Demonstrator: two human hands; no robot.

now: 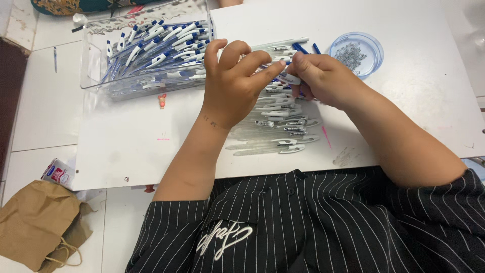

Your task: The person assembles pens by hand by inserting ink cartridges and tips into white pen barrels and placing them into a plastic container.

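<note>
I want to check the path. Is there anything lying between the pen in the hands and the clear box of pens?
Nothing visible. The left hand and right hand pinch one pen above the row of clear barrels. The clear box stands to the left, with only bare white board beside it.

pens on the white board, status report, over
Left hand and right hand pinch one clear white-and-blue pen together. Row of clear pen barrels beneath. Clear plastic bin of finished pens far left, blue round dish right; nothing blocking.
</note>
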